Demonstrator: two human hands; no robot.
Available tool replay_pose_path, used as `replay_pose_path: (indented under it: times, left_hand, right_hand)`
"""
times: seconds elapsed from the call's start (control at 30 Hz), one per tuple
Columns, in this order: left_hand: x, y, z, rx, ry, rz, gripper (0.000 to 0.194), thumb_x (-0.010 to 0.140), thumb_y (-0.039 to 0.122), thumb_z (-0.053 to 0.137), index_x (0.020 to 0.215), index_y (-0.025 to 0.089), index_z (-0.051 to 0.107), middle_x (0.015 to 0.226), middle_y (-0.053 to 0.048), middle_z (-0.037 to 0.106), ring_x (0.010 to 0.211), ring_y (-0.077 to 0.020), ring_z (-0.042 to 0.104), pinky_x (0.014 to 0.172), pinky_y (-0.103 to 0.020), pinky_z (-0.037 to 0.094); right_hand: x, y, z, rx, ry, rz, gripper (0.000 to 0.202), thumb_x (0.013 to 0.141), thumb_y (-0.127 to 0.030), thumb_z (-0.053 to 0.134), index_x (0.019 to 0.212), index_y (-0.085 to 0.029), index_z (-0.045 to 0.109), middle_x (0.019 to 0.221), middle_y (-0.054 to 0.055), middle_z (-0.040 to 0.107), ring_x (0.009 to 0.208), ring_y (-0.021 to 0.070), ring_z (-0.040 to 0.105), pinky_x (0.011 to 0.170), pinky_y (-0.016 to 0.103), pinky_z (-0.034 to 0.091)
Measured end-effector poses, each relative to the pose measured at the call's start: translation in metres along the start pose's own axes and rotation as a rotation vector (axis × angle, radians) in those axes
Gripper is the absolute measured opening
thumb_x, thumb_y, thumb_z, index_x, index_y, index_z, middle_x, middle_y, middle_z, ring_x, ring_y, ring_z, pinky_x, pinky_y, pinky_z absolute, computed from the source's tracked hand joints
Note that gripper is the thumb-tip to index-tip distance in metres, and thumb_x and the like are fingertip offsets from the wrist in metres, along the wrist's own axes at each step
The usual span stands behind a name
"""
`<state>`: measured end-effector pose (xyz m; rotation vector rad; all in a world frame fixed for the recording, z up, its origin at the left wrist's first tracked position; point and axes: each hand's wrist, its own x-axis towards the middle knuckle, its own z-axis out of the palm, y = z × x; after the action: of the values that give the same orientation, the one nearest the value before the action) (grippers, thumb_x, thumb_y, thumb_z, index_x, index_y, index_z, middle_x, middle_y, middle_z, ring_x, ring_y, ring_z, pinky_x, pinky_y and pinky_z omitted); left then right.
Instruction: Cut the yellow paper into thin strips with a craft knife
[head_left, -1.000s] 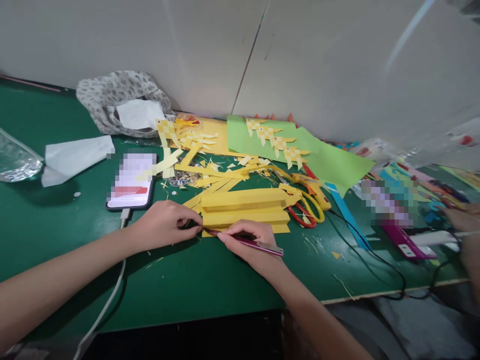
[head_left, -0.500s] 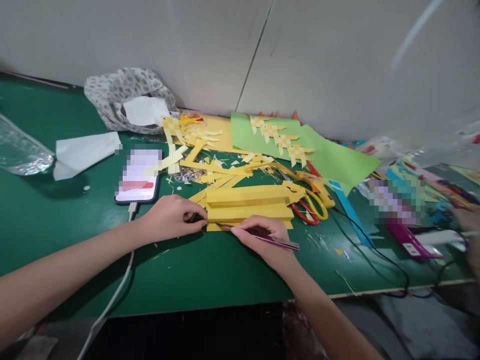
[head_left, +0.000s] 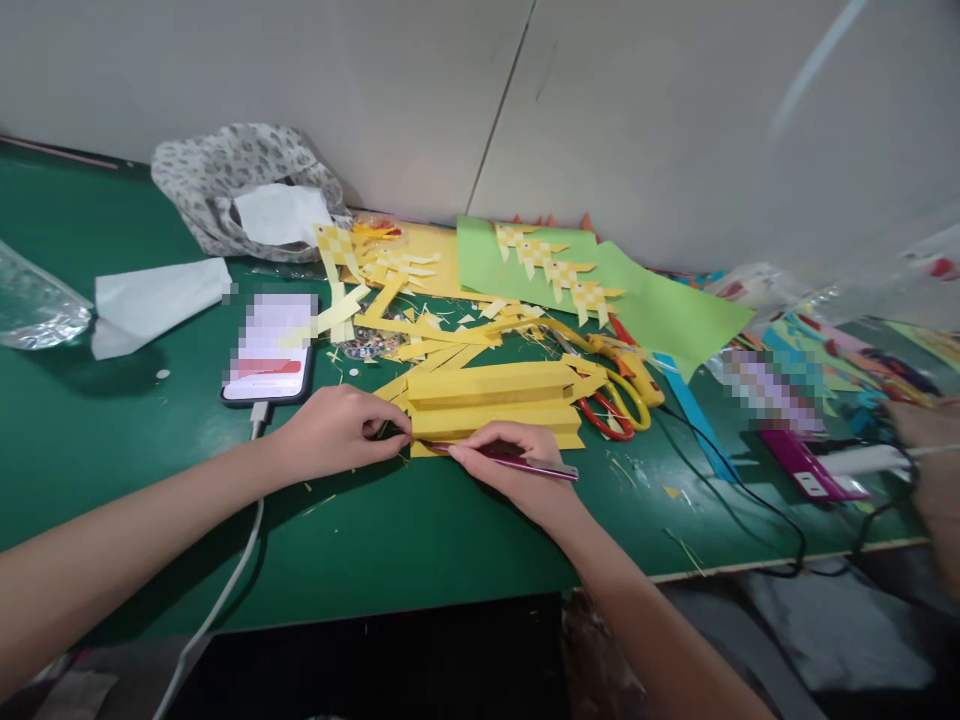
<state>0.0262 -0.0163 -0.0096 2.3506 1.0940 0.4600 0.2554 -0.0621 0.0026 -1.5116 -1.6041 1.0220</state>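
A folded yellow paper sheet (head_left: 487, 385) with lengthwise pleats lies on the green table. My left hand (head_left: 337, 430) pinches its lower left edge between thumb and fingers. In my right hand (head_left: 529, 470) is a slim maroon pen (head_left: 544, 467), held low in a writing grip. The pen's tip points left and rests at the paper's lower left part, close to my left fingertips. Red and yellow scissors (head_left: 607, 415) lie by the sheet's right end. Yellow paper strips (head_left: 442, 350) and scraps are heaped just behind it.
A phone (head_left: 271, 350) on a white cable lies left. Woven paper fish (head_left: 555, 270) sit on green paper (head_left: 686, 310) at the back. A yellow glue gun (head_left: 634, 370) trails a black cord. A purple power strip (head_left: 806, 465) and another person's hand (head_left: 922, 440) are at right.
My right hand has slid a little left along the paper's lower edge, bringing the pen tip nearer my left fingers. My left hand keeps its pinch. The whole view has shifted slightly.
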Motion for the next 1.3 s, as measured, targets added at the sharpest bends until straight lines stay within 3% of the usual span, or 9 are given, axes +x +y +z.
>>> replay_pose_path:
  times: [0.2, 0.4, 0.73, 1.03, 1.3]
  left_hand:
    - [0.000, 0.000, 0.000, 0.002, 0.015, 0.005, 0.023, 0.083, 0.035, 0.055, 0.082, 0.023, 0.075, 0.050, 0.004, 0.057, 0.045, -0.0080, 0.046, 0.046, -0.019, 0.029]
    - [-0.001, -0.001, 0.000, 0.006, 0.000, -0.004, 0.022, 0.083, 0.033, 0.055, 0.084, 0.023, 0.074, 0.059, 0.003, 0.066, 0.046, -0.0079, 0.046, 0.047, -0.019, 0.029]
    - [0.000, 0.001, -0.001, 0.007, -0.005, 0.004, 0.022, 0.083, 0.033, 0.055, 0.084, 0.024, 0.074, 0.048, 0.005, 0.050, 0.044, -0.0081, 0.044, 0.046, -0.020, 0.027]
    - [0.000, 0.000, 0.000, 0.014, -0.004, -0.021, 0.023, 0.083, 0.037, 0.055, 0.083, 0.024, 0.074, 0.047, 0.005, 0.048, 0.044, -0.0083, 0.041, 0.047, -0.021, 0.027]
    - [0.000, 0.000, 0.000, 0.026, -0.001, -0.021, 0.022, 0.083, 0.036, 0.055, 0.084, 0.024, 0.074, 0.046, 0.006, 0.046, 0.043, -0.0078, 0.041, 0.046, -0.020, 0.027]
  right_hand:
    - [-0.003, 0.003, -0.008, 0.049, 0.038, -0.004, 0.015, 0.066, -0.032, 0.075, 0.060, -0.019, 0.070, 0.061, 0.003, 0.070, 0.052, 0.0143, 0.060, 0.047, 0.024, 0.046]
    - [-0.003, -0.002, 0.003, 0.100, -0.027, -0.058, 0.012, 0.069, -0.030, 0.075, 0.065, -0.020, 0.071, 0.071, 0.004, 0.073, 0.063, 0.0170, 0.066, 0.055, 0.025, 0.050]
    - [0.000, 0.000, 0.006, 0.033, -0.032, -0.073, 0.011, 0.070, -0.030, 0.074, 0.065, -0.020, 0.072, 0.070, 0.005, 0.074, 0.062, 0.0170, 0.066, 0.055, 0.026, 0.049]
    - [-0.001, 0.005, -0.005, 0.003, 0.041, -0.037, 0.015, 0.067, -0.032, 0.074, 0.061, -0.019, 0.070, 0.061, 0.003, 0.070, 0.053, 0.0147, 0.061, 0.048, 0.024, 0.044]
    - [-0.003, 0.002, -0.004, 0.026, 0.020, -0.089, 0.012, 0.068, -0.029, 0.073, 0.063, -0.019, 0.071, 0.068, 0.005, 0.074, 0.059, 0.0167, 0.065, 0.054, 0.026, 0.049]
